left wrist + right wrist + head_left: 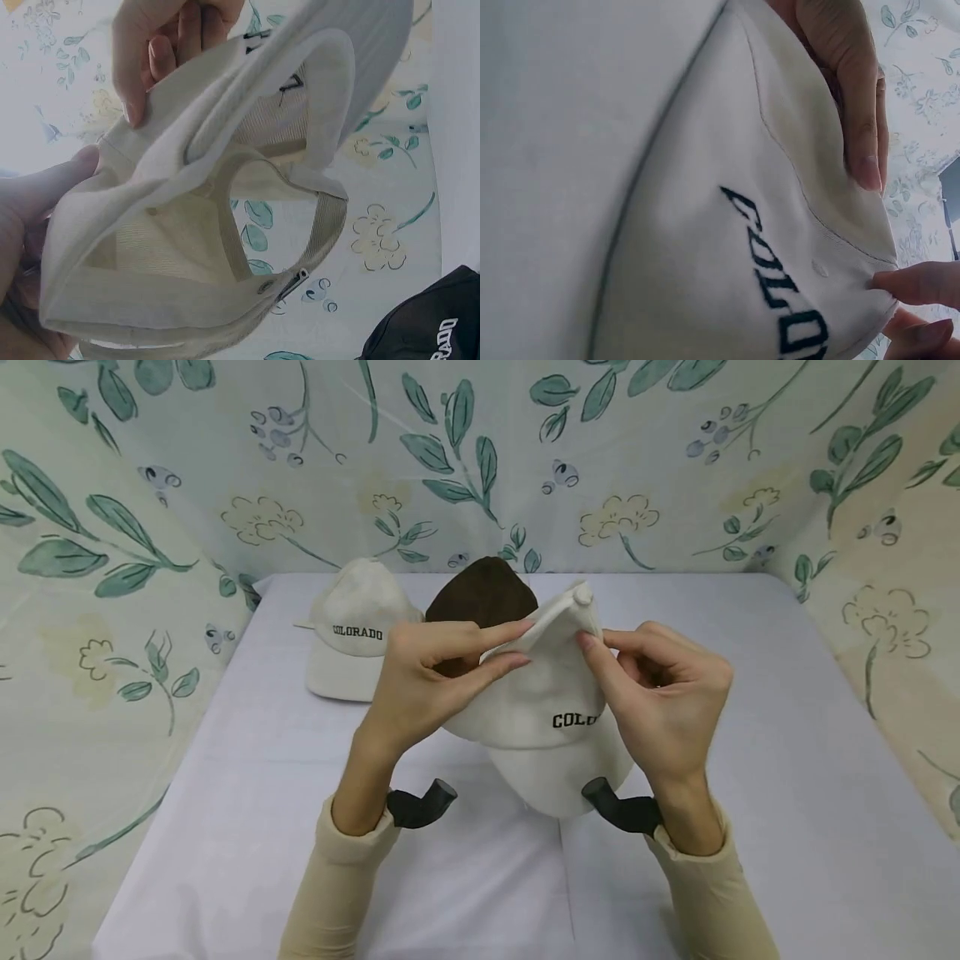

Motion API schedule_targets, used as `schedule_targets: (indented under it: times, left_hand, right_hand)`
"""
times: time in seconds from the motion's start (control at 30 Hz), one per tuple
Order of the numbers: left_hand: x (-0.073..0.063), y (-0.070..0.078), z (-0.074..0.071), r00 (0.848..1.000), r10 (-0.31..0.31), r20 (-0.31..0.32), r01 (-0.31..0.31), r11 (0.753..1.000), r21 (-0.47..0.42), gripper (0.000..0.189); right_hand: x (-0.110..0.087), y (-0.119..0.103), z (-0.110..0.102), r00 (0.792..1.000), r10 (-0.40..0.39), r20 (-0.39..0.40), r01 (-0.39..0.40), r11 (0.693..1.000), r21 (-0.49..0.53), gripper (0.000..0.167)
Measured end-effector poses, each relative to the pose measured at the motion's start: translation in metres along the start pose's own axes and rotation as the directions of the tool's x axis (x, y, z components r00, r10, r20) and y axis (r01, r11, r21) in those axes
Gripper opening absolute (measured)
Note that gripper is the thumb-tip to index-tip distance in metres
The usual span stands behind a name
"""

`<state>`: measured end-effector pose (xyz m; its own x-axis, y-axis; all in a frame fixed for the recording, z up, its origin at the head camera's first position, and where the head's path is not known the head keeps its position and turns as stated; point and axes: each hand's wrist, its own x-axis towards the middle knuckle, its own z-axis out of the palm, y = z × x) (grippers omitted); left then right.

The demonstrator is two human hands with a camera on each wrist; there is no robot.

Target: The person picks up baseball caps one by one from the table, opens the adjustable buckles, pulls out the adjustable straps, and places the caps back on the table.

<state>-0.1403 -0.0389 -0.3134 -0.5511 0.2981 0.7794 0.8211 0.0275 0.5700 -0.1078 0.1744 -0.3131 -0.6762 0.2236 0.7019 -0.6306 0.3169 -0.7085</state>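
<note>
A cream baseball cap (525,702) with dark lettering, of which "COLO" shows, is held up between my hands with its crown folded to a peak. My left hand (427,668) pinches the fold of the crown between thumb and fingers. On the other side, my right hand (667,693) pinches the crown just below the top button (582,597). The brim (562,777) points down toward me. In the left wrist view the cap's hollow inside (172,247) and back strap (326,229) face the camera.
Behind the held cap sits a dark brown cap (480,589), partly covered. Left of it lies another white cap (360,618) reading "COLORADO", brim toward me. A white cloth covers the table (225,827); floral fabric (495,460) hangs behind and at both sides.
</note>
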Motion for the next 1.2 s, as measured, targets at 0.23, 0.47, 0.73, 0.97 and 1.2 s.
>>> schedule_targets:
  times: [0.23, 0.47, 0.73, 0.97, 1.2]
  left_hand:
    - [-0.001, -0.004, -0.002, 0.989, 0.128, -0.068, -0.12, 0.986, 0.119, 0.016]
    - [0.0, -0.008, 0.001, 0.985, 0.15, -0.087, -0.139, 0.983, 0.123, 0.018]
    - [-0.001, -0.005, -0.007, 0.959, 0.237, -0.156, -0.205, 0.959, 0.196, 0.01]
    - [-0.003, -0.005, -0.019, 0.941, 0.205, -0.271, -0.166, 0.973, 0.16, 0.01]
    - [-0.002, 0.001, -0.02, 0.95, 0.164, -0.264, -0.142, 0.985, 0.103, 0.012]
  right_hand:
    - [-0.003, -0.001, 0.004, 0.999, 0.017, 0.03, -0.018, 1.0, 0.008, 0.007]
    - [-0.004, -0.001, 0.005, 1.0, 0.02, 0.024, -0.021, 0.999, 0.039, 0.008]
    - [0.0, 0.004, 0.004, 0.978, 0.005, 0.21, -0.003, 1.0, -0.013, 0.007]
    - [-0.002, 0.017, 0.017, 0.93, -0.03, 0.365, 0.045, 0.998, -0.032, 0.017]
    - [-0.006, 0.02, 0.025, 0.963, -0.156, 0.221, 0.155, 0.988, 0.022, 0.011]
